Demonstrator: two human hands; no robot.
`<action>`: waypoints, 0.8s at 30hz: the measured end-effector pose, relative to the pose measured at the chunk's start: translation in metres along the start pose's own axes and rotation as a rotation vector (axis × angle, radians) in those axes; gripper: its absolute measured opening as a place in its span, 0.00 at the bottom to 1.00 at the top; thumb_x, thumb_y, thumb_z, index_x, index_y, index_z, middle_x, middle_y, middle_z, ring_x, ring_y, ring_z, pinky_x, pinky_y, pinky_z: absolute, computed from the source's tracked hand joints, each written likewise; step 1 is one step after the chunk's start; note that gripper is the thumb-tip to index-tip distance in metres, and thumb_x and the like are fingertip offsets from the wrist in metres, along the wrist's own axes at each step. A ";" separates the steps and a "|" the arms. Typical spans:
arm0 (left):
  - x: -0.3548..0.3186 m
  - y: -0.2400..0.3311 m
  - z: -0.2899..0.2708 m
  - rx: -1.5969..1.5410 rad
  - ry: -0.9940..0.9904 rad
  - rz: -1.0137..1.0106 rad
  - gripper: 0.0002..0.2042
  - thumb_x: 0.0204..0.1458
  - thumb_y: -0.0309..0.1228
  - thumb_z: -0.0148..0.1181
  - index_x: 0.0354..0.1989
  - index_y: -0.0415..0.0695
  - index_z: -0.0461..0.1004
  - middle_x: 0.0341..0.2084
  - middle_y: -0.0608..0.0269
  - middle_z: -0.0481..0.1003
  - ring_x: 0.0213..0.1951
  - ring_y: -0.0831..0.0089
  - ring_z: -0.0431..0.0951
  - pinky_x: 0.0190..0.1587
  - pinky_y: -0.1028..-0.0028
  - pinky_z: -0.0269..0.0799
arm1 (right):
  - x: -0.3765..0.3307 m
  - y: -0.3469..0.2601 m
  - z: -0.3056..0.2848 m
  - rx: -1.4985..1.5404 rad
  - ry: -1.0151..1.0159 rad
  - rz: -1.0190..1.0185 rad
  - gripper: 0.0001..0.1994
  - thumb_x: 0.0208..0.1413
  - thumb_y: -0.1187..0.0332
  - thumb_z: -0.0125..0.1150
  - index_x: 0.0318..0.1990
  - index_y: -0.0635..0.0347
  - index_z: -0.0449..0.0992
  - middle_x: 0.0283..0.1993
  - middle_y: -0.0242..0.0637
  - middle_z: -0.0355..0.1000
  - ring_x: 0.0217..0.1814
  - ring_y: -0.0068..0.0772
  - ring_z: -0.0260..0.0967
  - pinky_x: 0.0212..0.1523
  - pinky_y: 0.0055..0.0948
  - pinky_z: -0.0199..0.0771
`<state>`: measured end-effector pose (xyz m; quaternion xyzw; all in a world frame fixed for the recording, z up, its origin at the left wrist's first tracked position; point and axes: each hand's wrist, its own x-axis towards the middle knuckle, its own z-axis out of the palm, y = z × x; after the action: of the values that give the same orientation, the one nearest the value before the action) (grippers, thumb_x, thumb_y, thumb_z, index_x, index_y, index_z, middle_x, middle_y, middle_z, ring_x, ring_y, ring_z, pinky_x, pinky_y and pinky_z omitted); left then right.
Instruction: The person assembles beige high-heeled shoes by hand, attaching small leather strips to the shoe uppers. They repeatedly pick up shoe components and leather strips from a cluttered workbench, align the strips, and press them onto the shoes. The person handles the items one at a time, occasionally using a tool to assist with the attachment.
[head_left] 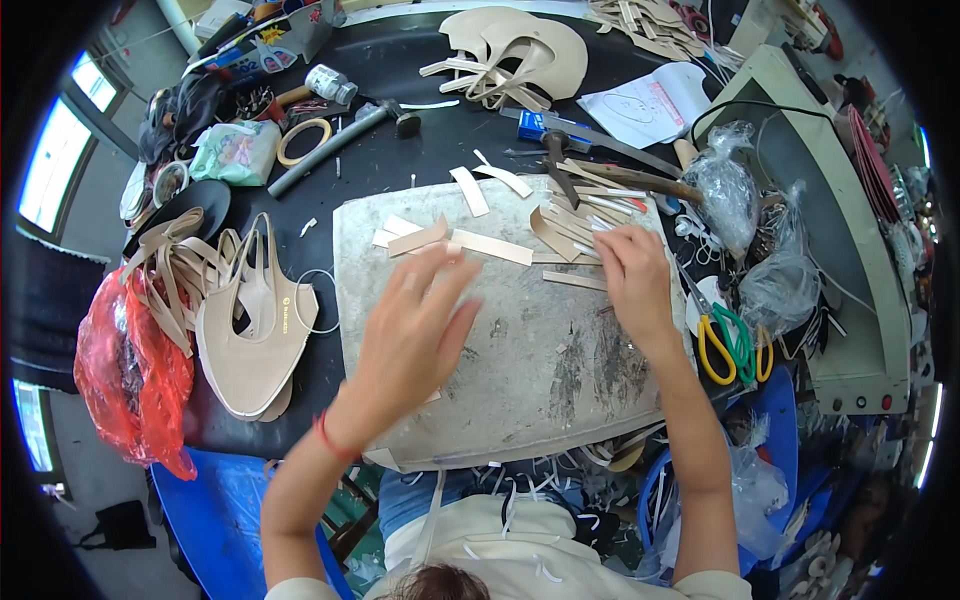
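Beige strips [490,246], about three near the spread left hand [415,325], are lying left-to-right on one grey board [540,370]; the right hand [632,285] is pinching another from a pile [580,215].

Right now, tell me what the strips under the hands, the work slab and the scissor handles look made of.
Strips: probably leather or a synthetic imitation; matte beige, flat, slightly curling.
Work slab: looks like stone or hard board; dull grey, scuffed, dark stains.
Scissor handles: likely plastic; glossy yellow and green loops.
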<state>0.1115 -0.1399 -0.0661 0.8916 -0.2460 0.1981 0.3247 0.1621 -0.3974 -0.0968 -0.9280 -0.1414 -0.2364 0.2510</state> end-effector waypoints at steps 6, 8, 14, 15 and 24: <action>-0.100 0.031 -0.032 -0.032 0.013 -0.211 0.15 0.43 0.19 0.62 0.41 0.40 0.74 0.42 0.53 0.73 0.48 0.50 0.72 0.49 0.60 0.70 | 0.011 0.010 0.028 -0.124 -0.021 -0.165 0.05 0.51 0.73 0.56 0.36 0.63 0.74 0.35 0.43 0.69 0.42 0.46 0.66 0.44 0.39 0.65; -0.108 0.040 -0.032 -0.081 0.065 -0.245 0.14 0.43 0.19 0.62 0.40 0.40 0.75 0.40 0.54 0.74 0.46 0.53 0.74 0.47 0.63 0.71 | 0.009 0.016 0.021 -0.196 -0.033 -0.169 0.06 0.52 0.74 0.54 0.38 0.63 0.73 0.34 0.44 0.69 0.42 0.46 0.67 0.44 0.41 0.65; -0.116 0.052 -0.024 -0.440 0.115 -0.416 0.12 0.48 0.18 0.59 0.43 0.37 0.75 0.40 0.53 0.75 0.42 0.63 0.77 0.43 0.71 0.73 | -0.038 -0.075 -0.010 0.204 -0.115 0.167 0.09 0.58 0.77 0.47 0.43 0.62 0.72 0.35 0.45 0.71 0.35 0.42 0.71 0.37 0.35 0.70; -0.115 0.051 -0.020 -0.540 0.110 -0.481 0.12 0.49 0.19 0.58 0.43 0.37 0.74 0.39 0.53 0.75 0.41 0.65 0.78 0.42 0.72 0.74 | -0.048 -0.107 -0.018 0.325 -0.225 0.154 0.10 0.57 0.78 0.48 0.44 0.62 0.72 0.35 0.44 0.70 0.34 0.40 0.71 0.36 0.34 0.70; -0.103 0.044 0.019 -0.281 0.163 -0.430 0.11 0.50 0.20 0.57 0.44 0.35 0.70 0.38 0.52 0.74 0.35 0.64 0.79 0.35 0.71 0.75 | -0.083 -0.142 0.032 0.629 -0.180 0.125 0.10 0.57 0.77 0.52 0.46 0.60 0.72 0.34 0.43 0.71 0.30 0.37 0.71 0.31 0.29 0.70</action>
<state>0.0076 -0.1503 -0.1116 0.8507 -0.0491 0.1597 0.4984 0.0495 -0.2743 -0.1066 -0.8292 -0.1718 -0.0823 0.5256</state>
